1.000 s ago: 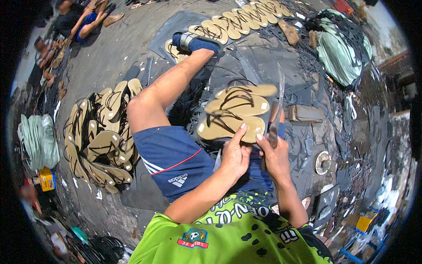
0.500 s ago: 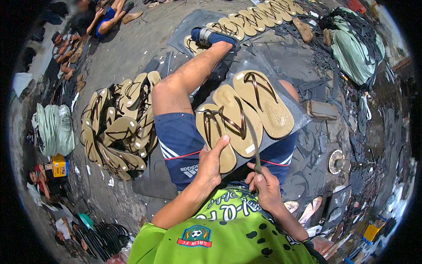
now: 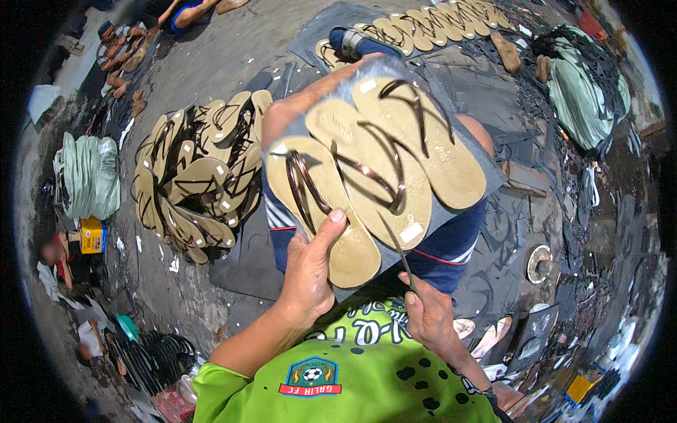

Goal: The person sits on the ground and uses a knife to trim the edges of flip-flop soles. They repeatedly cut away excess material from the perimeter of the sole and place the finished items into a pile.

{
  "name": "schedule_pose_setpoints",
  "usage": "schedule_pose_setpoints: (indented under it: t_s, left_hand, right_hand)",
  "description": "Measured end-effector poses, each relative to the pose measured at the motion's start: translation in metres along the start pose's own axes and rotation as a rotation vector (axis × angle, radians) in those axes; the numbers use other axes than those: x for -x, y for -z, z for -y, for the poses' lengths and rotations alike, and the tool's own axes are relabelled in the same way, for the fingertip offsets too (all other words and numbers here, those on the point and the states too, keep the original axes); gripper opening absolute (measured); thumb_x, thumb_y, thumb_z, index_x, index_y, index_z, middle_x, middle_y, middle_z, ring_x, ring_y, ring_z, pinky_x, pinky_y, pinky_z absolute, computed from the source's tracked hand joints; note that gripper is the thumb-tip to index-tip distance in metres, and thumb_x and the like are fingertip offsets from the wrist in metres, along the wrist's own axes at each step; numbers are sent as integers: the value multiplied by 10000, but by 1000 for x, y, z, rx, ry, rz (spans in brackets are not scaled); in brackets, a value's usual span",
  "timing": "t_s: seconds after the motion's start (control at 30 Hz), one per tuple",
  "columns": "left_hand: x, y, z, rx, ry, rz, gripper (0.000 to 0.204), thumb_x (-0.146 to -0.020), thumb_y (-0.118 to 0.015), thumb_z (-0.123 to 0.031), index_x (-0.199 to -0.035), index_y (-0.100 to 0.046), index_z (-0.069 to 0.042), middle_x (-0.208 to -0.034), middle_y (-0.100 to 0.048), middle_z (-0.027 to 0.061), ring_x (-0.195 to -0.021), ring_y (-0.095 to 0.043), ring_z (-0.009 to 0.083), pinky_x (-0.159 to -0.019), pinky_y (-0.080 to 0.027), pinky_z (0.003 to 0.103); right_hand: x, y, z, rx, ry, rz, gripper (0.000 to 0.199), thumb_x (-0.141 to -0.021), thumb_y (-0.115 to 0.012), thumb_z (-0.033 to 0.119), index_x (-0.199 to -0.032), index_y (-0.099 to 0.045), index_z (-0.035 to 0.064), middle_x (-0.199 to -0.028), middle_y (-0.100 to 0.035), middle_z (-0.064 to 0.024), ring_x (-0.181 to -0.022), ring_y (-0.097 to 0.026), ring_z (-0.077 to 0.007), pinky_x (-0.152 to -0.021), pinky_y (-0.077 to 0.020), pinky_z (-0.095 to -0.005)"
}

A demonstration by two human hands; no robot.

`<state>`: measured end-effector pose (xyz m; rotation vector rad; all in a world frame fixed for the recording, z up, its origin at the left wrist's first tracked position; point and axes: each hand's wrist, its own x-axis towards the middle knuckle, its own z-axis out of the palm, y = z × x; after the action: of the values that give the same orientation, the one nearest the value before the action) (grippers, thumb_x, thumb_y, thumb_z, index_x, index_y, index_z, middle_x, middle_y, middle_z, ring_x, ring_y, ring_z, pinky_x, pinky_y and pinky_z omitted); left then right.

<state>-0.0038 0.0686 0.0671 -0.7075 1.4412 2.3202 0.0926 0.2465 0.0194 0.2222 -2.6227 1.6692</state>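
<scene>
My left hand grips the near left edge of a grey sheet. Its thumb presses on the leftmost tan flip-flop, and the fingers go out of sight underneath. Beside that one, a middle flip-flop and a right flip-flop lie on the same sheet, all with shiny dark brown straps. In my right hand, closed round its handle end, is a knife with a thin, slightly curved blade. The blade points up over the heel of the middle flip-flop; whether it touches cannot be told.
To the left lies a heap of strapped flip-flops; a row of them stands far off. A green sack, a block and a round metal piece are to the right. Dark scraps litter the floor. People sit far left.
The sheet with the three flip-flops has come up closer and tilted, raised by my left hand. The knife's blade has dropped lower, toward the middle flip-flop's heel. My view has shifted slightly.
</scene>
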Motion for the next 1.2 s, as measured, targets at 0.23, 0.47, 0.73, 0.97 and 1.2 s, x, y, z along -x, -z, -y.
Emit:
schedule_pose_setpoints:
  t_s: [0.23, 0.47, 0.73, 0.97, 1.2]
  left_hand:
    - [0, 14, 16, 44, 199, 93, 448, -914, -618, -324, -1233, -547, -18, -1127, -647, 92, -1003, -641, 189, -903, -511, 351]
    - [-4, 0, 7, 68, 114, 34, 402, -919, -606, -338, -1182, -575, -36, -1039, -667, 72, -894, -665, 157, -791, -548, 313]
    - [-1, -8, 7, 52, 117, 60, 403, -913, -615, -281, -1209, -551, -15, -1072, -660, 97, -942, -663, 184, -830, -543, 337]
    - [-2, -18, 11, 119, 133, 54, 416, -902, -655, -192, -1225, -541, 44, -1125, -641, 139, -978, -643, 192, -865, -524, 323]
    - [-5, -22, 19, 141, 102, 56, 391, -889, -670, -149, -1197, -557, 63, -1109, -646, 138, -966, -640, 179, -854, -521, 316]
  right_hand:
    - [22, 2, -18, 132, -6, 27, 314, -822, -581, -6, -1135, -569, -28, -745, -606, -180, -604, -606, -337, -544, -486, -419]
    - [6, 5, -15, 154, -80, 22, 169, -827, -584, 42, -993, -574, 12, -743, -606, -192, -630, -608, -379, -554, -485, -452]
    - [-46, -3, -22, 291, -107, 257, 227, -796, -625, 112, -1006, -631, 26, -953, -654, -201, -851, -632, -389, -728, -510, -452]
    - [-94, -20, -26, 393, 375, -45, 416, -794, -648, 199, -1164, -606, 14, -1134, -630, -199, -1010, -614, -365, -921, -466, -447]
    - [-130, -22, -30, 300, 260, 153, 422, -818, -637, 209, -1191, -591, 16, -1172, -613, -197, -1037, -601, -353, -938, -454, -435]
